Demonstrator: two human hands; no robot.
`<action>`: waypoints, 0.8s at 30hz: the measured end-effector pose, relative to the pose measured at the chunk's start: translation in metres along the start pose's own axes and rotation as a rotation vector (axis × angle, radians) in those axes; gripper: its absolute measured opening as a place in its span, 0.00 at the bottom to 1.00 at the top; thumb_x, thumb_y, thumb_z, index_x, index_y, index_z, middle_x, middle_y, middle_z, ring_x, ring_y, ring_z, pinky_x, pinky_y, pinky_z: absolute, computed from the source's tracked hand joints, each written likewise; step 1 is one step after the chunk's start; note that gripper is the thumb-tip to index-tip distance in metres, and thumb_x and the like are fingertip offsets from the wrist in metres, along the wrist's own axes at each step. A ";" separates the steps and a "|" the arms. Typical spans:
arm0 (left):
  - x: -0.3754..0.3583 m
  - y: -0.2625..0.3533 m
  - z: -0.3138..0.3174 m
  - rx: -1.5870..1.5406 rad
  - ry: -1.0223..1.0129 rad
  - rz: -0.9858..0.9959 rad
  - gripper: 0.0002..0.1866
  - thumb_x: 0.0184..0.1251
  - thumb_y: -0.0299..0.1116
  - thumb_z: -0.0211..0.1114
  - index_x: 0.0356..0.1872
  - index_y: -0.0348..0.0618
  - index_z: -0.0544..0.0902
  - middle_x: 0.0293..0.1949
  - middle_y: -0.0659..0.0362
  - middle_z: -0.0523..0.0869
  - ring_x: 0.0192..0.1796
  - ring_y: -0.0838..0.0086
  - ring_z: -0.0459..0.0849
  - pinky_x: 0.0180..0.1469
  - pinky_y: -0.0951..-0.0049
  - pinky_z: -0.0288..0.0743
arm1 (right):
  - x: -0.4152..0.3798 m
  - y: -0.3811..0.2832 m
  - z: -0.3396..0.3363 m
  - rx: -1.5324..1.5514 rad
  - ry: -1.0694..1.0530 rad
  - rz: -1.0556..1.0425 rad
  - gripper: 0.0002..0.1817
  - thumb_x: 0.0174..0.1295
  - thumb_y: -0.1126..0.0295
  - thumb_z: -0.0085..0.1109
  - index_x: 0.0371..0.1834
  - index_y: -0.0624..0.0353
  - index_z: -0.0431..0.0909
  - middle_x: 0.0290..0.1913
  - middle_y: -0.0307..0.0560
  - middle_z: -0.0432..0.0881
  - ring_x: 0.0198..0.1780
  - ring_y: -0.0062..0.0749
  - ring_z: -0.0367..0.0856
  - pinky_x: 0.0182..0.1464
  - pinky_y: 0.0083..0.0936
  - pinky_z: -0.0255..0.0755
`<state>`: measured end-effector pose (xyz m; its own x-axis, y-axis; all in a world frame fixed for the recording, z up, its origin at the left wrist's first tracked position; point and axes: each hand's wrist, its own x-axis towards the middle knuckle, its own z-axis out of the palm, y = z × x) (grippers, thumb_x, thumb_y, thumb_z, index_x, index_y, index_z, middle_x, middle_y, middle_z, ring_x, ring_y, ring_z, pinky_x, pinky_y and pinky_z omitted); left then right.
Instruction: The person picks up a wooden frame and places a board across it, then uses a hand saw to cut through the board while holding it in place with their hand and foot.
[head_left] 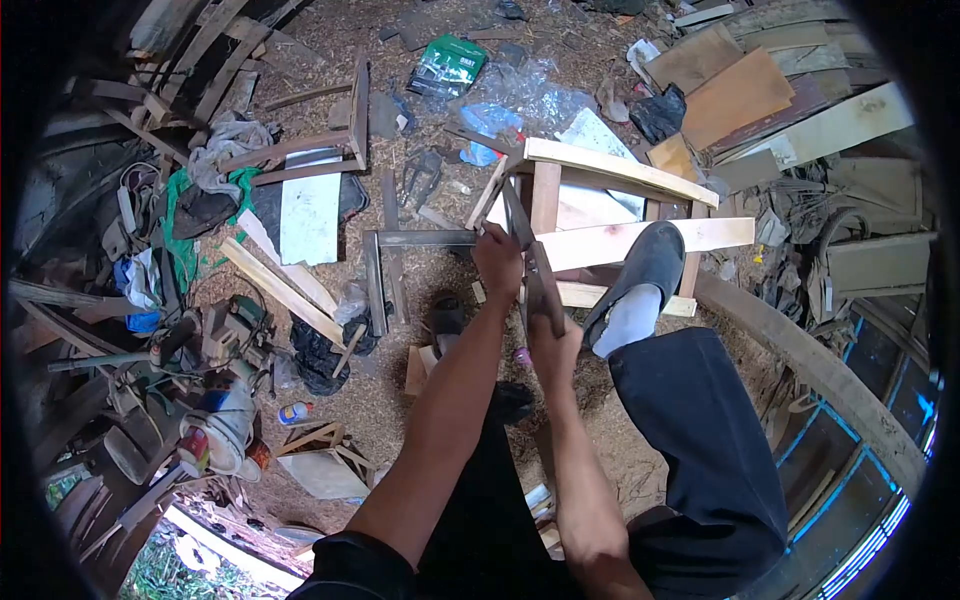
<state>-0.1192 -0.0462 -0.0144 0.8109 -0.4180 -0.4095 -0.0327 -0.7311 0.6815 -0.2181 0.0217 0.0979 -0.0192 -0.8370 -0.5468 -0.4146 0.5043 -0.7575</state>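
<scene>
A dark wooden frame saw (pixel 541 285), seen nearly end-on, stands at the left end of a pale plank (pixel 705 234). My right hand (pixel 556 348) is closed round its near, lower part. My left hand (pixel 499 262) is a fist higher up, against the saw's dark wood; its fingertips are hidden. The plank lies across a pale wooden frame (pixel 620 172) of joined bars. My slippered right foot (pixel 652 262) presses on the plank. The saw's blade and its contact with the wood cannot be made out clearly.
Dark wooden bars (pixel 425 239) lie left of the frame. A white board (pixel 309 215), pale strips (pixel 283 290), a green packet (pixel 448 66) and plastic sheeting (pixel 550 95) litter the sawdust floor. Boards (pixel 738 100) pile up at the right; a bucket (pixel 228 425) stands lower left.
</scene>
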 end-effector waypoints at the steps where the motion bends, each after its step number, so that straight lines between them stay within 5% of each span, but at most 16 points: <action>1: -0.003 0.006 -0.004 0.009 -0.047 -0.018 0.31 0.72 0.40 0.37 0.16 0.27 0.77 0.20 0.34 0.77 0.29 0.40 0.78 0.38 0.45 0.71 | -0.005 0.008 0.003 -0.030 0.030 -0.041 0.12 0.55 0.69 0.55 0.24 0.70 0.73 0.14 0.42 0.65 0.21 0.20 0.64 0.24 0.29 0.62; 4: 0.002 0.001 0.000 0.044 -0.026 0.015 0.31 0.72 0.40 0.38 0.16 0.27 0.78 0.20 0.35 0.77 0.28 0.40 0.79 0.37 0.45 0.72 | 0.003 -0.021 0.009 -0.107 0.034 -0.063 0.12 0.55 0.69 0.55 0.25 0.70 0.74 0.14 0.46 0.65 0.22 0.22 0.66 0.25 0.31 0.63; 6: -0.009 -0.002 0.002 0.093 -0.039 -0.010 0.31 0.72 0.40 0.39 0.16 0.26 0.78 0.20 0.34 0.77 0.28 0.40 0.79 0.36 0.46 0.73 | 0.001 -0.048 0.003 -0.180 0.021 0.131 0.13 0.55 0.68 0.55 0.25 0.71 0.73 0.15 0.47 0.65 0.21 0.24 0.66 0.26 0.31 0.63; 8: -0.001 -0.009 0.009 0.103 -0.030 -0.018 0.30 0.72 0.40 0.40 0.17 0.27 0.79 0.20 0.35 0.78 0.27 0.41 0.79 0.35 0.47 0.74 | 0.004 -0.057 0.000 -0.278 0.041 0.104 0.12 0.56 0.69 0.54 0.24 0.70 0.74 0.15 0.42 0.67 0.20 0.22 0.66 0.24 0.29 0.63; 10: -0.001 0.007 -0.005 0.066 0.005 -0.003 0.31 0.72 0.42 0.40 0.17 0.28 0.79 0.20 0.35 0.78 0.27 0.40 0.79 0.35 0.47 0.74 | 0.008 -0.042 -0.012 0.002 -0.024 0.222 0.09 0.55 0.71 0.53 0.25 0.68 0.76 0.16 0.37 0.70 0.20 0.18 0.66 0.23 0.24 0.62; 14: -0.001 0.012 -0.010 0.016 -0.110 0.060 0.31 0.73 0.43 0.40 0.18 0.28 0.78 0.18 0.36 0.77 0.26 0.40 0.78 0.31 0.45 0.72 | 0.007 -0.008 -0.023 0.057 -0.005 0.108 0.08 0.55 0.73 0.52 0.29 0.68 0.79 0.17 0.35 0.71 0.19 0.17 0.67 0.21 0.21 0.61; 18: -0.004 -0.014 0.011 0.049 0.064 0.043 0.30 0.73 0.42 0.41 0.16 0.31 0.76 0.17 0.36 0.77 0.25 0.39 0.77 0.26 0.46 0.70 | 0.038 -0.112 0.000 -0.324 -0.031 0.131 0.16 0.55 0.66 0.55 0.36 0.72 0.79 0.19 0.51 0.77 0.22 0.28 0.75 0.27 0.27 0.68; 21: -0.003 0.018 -0.006 -0.001 0.090 0.073 0.27 0.73 0.41 0.41 0.18 0.31 0.75 0.18 0.36 0.77 0.25 0.39 0.77 0.27 0.44 0.69 | 0.071 -0.105 0.003 -0.403 -0.069 0.259 0.20 0.53 0.61 0.56 0.34 0.73 0.79 0.19 0.59 0.78 0.22 0.37 0.77 0.29 0.31 0.70; 24: -0.009 -0.007 0.007 0.011 0.145 0.016 0.27 0.74 0.42 0.39 0.23 0.30 0.77 0.20 0.34 0.77 0.26 0.39 0.77 0.30 0.42 0.69 | 0.037 -0.093 -0.009 -0.314 -0.050 0.164 0.19 0.53 0.62 0.56 0.34 0.72 0.79 0.18 0.57 0.77 0.23 0.33 0.77 0.30 0.30 0.70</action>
<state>-0.1304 -0.0410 -0.0196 0.8860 -0.3480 -0.3064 -0.0520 -0.7312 0.6802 -0.1884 -0.0586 0.1513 -0.0669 -0.7352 -0.6745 -0.6694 0.5344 -0.5161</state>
